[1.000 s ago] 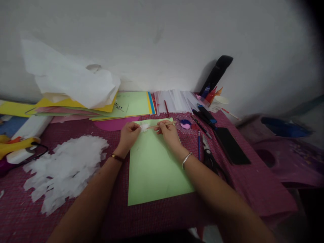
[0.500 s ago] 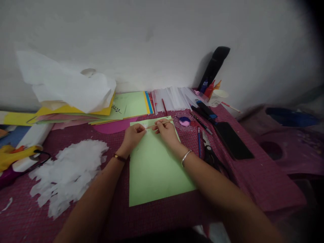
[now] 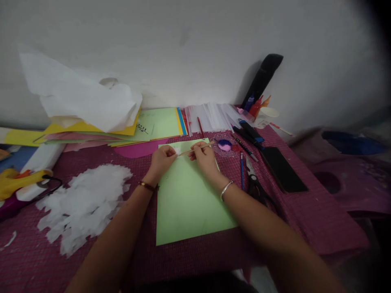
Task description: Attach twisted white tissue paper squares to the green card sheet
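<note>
A light green paper sheet (image 3: 189, 199) lies on the table below both hands. Near its top edge, my left hand (image 3: 162, 161) is closed in a pinch at a small white paper piece (image 3: 177, 150). My right hand (image 3: 204, 158) grips a thin wooden stick (image 3: 210, 144) between thumb and fingers. The stick slants down to the left, its tip close to my left fingertips; whether it touches the white piece I cannot tell. A clear plastic palette (image 3: 225, 145) with blue and pink in it sits just right of my right hand.
White paper pieces (image 3: 88, 199) form a heap on the left, near a yellow glue gun (image 3: 24, 179). Coloured sheets (image 3: 161, 122) are stacked behind. Scissors (image 3: 253, 179), a blue pencil (image 3: 242, 171) and a black phone (image 3: 282, 169) lie at right.
The view has shifted slightly. My right hand has drawn the stick a little to the right, and more of the white piece shows by my left fingertips.
</note>
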### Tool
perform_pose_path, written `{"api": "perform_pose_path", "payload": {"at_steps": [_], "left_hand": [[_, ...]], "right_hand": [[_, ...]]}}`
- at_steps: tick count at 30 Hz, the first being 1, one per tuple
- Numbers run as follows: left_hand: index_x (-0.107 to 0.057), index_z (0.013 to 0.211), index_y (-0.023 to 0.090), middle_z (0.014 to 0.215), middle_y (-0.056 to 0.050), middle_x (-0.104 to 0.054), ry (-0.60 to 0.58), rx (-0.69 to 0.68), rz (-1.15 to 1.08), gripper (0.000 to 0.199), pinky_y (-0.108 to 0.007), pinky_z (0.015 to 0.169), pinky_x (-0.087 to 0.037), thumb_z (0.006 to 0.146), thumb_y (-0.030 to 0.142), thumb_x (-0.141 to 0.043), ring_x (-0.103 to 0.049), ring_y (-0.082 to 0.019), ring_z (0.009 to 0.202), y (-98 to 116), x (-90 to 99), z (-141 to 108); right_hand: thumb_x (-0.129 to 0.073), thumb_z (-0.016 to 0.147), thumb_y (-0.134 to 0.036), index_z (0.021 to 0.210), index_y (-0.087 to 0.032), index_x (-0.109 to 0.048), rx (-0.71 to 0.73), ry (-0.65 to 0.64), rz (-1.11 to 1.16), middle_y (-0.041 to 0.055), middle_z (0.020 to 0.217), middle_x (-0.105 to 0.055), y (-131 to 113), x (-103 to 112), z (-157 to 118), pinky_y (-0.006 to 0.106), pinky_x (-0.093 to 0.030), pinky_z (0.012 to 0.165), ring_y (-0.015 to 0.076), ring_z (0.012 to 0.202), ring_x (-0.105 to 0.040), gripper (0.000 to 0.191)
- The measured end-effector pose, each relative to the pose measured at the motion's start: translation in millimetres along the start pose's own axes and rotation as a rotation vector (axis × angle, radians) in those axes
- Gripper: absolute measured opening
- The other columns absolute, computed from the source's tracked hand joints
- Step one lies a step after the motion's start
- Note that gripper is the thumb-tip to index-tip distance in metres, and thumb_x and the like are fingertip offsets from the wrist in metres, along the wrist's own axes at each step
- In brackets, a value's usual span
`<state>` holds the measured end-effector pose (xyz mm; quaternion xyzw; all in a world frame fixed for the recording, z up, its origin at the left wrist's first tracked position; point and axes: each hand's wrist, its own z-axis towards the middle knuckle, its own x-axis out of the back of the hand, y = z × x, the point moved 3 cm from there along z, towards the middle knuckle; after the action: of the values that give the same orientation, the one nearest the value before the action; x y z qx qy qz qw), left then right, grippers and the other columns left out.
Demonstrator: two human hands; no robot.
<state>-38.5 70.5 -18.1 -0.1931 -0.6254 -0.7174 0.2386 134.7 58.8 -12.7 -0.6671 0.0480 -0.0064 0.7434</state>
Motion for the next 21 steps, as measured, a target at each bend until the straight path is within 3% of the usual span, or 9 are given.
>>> {"api": "perform_pose_path", "payload": {"at_steps": [8, 14, 19, 21], "left_hand": [[-0.058, 0.065, 0.016, 0.061, 0.001, -0.056, 0.008, 0.022, -0.083, 0.008, -0.024, 0.054, -0.036, 0.065, 0.025, -0.06, -0.05, -0.012, 0.057, 3.8, 4.0, -0.8], [-0.055, 0.064, 0.016, 0.06, 0.003, -0.051, 0.134, 0.028, -0.149, 0.017, -0.023, 0.054, -0.034, 0.075, 0.03, -0.054, -0.044, -0.01, 0.057, 6.5, 11.8, -6.3], [-0.056, 0.066, 0.017, 0.062, 0.002, -0.052, 0.165, 0.039, -0.159, 0.014, -0.023, 0.057, -0.035, 0.075, 0.027, -0.054, -0.045, -0.011, 0.06, 5.6, 15.5, -8.7], [-0.056, 0.066, 0.017, 0.063, 0.002, -0.054, 0.168, 0.03, -0.142, 0.011, -0.024, 0.059, -0.036, 0.074, 0.024, -0.054, -0.047, -0.012, 0.061, 4.7, 16.1, -8.4]], "right_hand": [[-0.047, 0.087, -0.03, 0.08, -0.021, -0.056, 0.067, -0.031, -0.139, -0.0018, 0.063, -0.063, 3.8, -3.8, -0.6, 0.024, -0.044, 0.052, 0.0122, 0.052, -0.058, 0.015], [-0.045, 0.091, -0.032, 0.085, -0.022, -0.059, 0.181, -0.09, -0.292, 0.0007, 0.07, -0.064, 1.9, -5.0, -8.7, 0.027, -0.046, 0.061, 0.0157, 0.063, -0.06, 0.018], [-0.041, 0.093, -0.026, 0.096, -0.024, -0.063, 0.406, -0.242, -0.517, 0.0049, 0.099, -0.067, -10.9, -12.3, -27.7, 0.032, -0.045, 0.083, 0.0192, 0.091, -0.061, 0.023], [-0.044, 0.092, -0.025, 0.097, -0.025, -0.064, 0.429, -0.333, -0.585, 0.0047, 0.1, -0.066, -15.3, -15.2, -33.6, 0.032, -0.044, 0.086, 0.0196, 0.094, -0.06, 0.021]]}}
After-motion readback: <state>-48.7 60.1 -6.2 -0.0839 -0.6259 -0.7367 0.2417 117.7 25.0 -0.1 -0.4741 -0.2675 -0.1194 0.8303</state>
